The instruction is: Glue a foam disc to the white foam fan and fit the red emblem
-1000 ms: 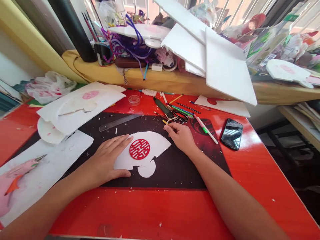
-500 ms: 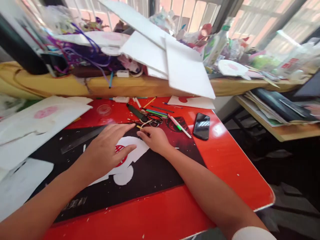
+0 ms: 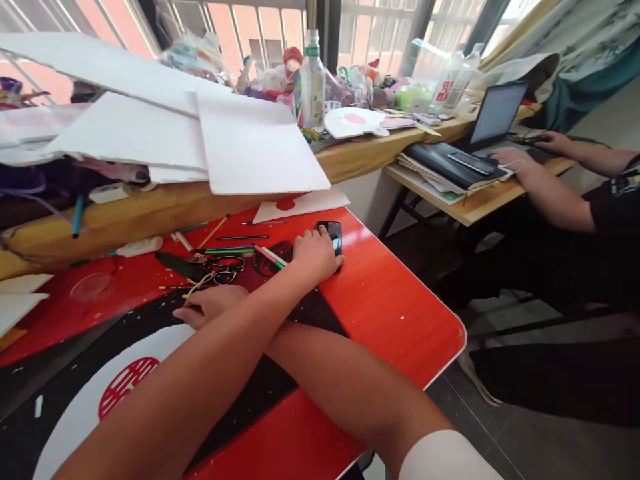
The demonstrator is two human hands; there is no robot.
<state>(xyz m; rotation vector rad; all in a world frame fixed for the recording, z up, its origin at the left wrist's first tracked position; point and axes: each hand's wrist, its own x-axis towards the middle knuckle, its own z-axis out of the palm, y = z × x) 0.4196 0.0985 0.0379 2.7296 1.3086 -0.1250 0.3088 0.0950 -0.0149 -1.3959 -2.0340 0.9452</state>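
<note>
My left arm crosses over my right forearm, and my left hand [image 3: 314, 255] is on the black phone [image 3: 337, 235] at the red table's right side. Its bent fingers and thumb are at the phone's edges and cover part of it. Farther left, my right hand [image 3: 213, 305] rests over the black mat [image 3: 320, 313], fingers pinched; what they hold, if anything, is too small to make out. Beside it are black-handled scissors [image 3: 227, 265]. A white paper cutout [image 3: 75, 413] with a red round pattern [image 3: 127, 380] lies lower left, partly under my left arm.
Pens [image 3: 230, 251] and a green-handled tool [image 3: 183, 265] lie behind my right hand. White boards [image 3: 260, 143] overhang the ledge [image 3: 345, 160] beside a glass bottle [image 3: 313, 93]. At right, a person's hands are by a laptop [image 3: 500, 113].
My left hand has moved from above the cutout across my right arm onto the phone. The view has turned right, bringing the laptop and another person's arms into sight.
</note>
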